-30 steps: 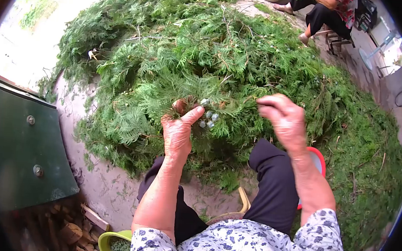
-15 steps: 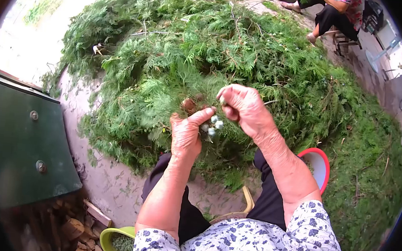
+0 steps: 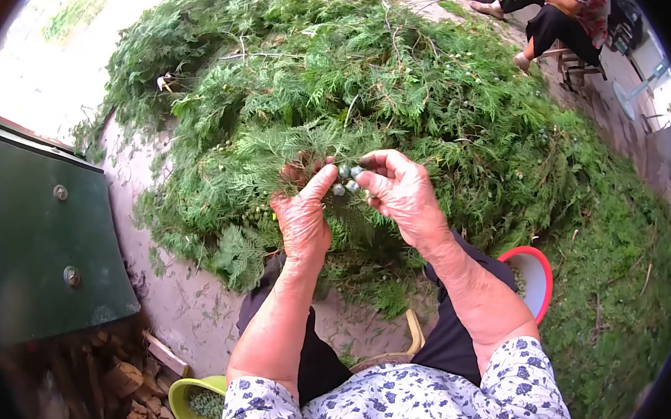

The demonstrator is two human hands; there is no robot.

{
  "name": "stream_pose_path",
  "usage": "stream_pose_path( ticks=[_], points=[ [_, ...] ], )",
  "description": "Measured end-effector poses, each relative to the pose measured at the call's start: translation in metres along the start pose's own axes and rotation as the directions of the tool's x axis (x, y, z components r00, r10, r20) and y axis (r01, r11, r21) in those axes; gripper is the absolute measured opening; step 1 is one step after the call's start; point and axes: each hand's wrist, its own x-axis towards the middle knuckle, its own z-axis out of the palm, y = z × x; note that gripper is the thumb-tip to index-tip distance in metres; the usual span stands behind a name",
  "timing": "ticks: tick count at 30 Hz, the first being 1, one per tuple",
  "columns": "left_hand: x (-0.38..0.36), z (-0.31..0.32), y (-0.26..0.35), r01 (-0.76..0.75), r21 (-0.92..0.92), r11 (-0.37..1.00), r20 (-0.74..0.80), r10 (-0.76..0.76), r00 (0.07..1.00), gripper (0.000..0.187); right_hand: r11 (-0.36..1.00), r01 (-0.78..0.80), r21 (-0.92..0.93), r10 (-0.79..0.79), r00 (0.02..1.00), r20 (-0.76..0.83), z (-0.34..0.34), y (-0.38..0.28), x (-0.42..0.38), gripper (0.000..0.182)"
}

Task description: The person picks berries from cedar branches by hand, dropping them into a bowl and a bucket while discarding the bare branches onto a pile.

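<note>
In front of my knees, my left hand [image 3: 303, 215] is closed on a leafy green sprig [image 3: 276, 158]. Pale blue-green cones [image 3: 346, 180] cluster on it beside the left thumb. My right hand [image 3: 407, 195] has its thumb and fingers curled round the right side of this cluster, and its fingertips touch a cone. Behind both hands rises a large heap of cut green branches [image 3: 453, 116].
A red-rimmed bowl [image 3: 548, 277] stands by my right knee. At lower left are a yellow-green bowl [image 3: 178, 402] holding small green cones, chopped wood [image 3: 125, 380] and a dark green panel [image 3: 26, 240]. A seated person [image 3: 555, 26] is at upper right.
My right hand has come down and left onto the cone cluster, from slightly apart. The left hand and the sprig have shifted a little up and left.
</note>
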Motion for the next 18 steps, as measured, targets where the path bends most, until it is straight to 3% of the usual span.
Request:
stream_pose_path(
  ticks=[1, 3, 5, 9, 12, 13, 15, 17, 18],
  points=[
    [-0.002, 0.000, -0.001, 0.001, -0.002, 1.000, 0.002, -0.001, 1.000, 0.033, 1.000, 0.002, -0.002, -0.002, 1.000, -0.002, -0.003, 0.004, 0.003, 0.018],
    [-0.004, -0.001, -0.002, 0.038, 0.023, 0.999, 0.100, -0.040, 0.994, 0.037, 0.871, 0.211, -0.444, -0.184, 0.977, 0.104, -0.006, 0.008, 0.009, 0.027],
    [-0.003, -0.003, 0.002, 0.055, 0.036, 0.998, 0.130, -0.059, 0.990, 0.040, 0.879, 0.182, -0.441, -0.144, 0.983, 0.118, -0.005, 0.004, 0.008, 0.031],
    [-0.002, -0.007, 0.004, 0.112, 0.058, 0.992, 0.209, -0.122, 0.970, 0.042, 0.844, 0.219, -0.489, -0.172, 0.975, 0.140, -0.006, -0.001, 0.007, 0.024],
    [-0.001, -0.009, 0.002, 0.204, 0.351, 0.914, 0.129, -0.263, 0.956, 0.038, 0.849, 0.227, -0.477, -0.188, 0.974, 0.130, -0.006, -0.004, 0.008, 0.017],
    [-0.001, -0.012, 0.002, 0.204, 0.351, 0.914, 0.129, -0.263, 0.956, 0.038, 0.864, 0.239, -0.443, -0.206, 0.971, 0.123, -0.006, -0.004, 0.008, 0.015],
    [0.000, -0.016, 0.003, 0.354, 0.428, 0.831, 0.127, -0.443, 0.887, 0.029, 0.860, 0.248, -0.445, -0.208, 0.968, 0.137, -0.009, -0.001, 0.009, 0.015],
    [-0.001, -0.014, 0.002, 0.408, 0.388, 0.826, 0.071, -0.468, 0.881, 0.022, 0.857, 0.255, -0.448, -0.210, 0.966, 0.149, -0.011, -0.004, 0.009, 0.015],
    [-0.002, -0.013, 0.006, 0.407, 0.345, 0.846, 0.097, -0.464, 0.881, 0.023, 0.971, -0.007, -0.240, 0.033, 0.994, 0.105, -0.011, -0.009, 0.007, 0.016]
  ],
)
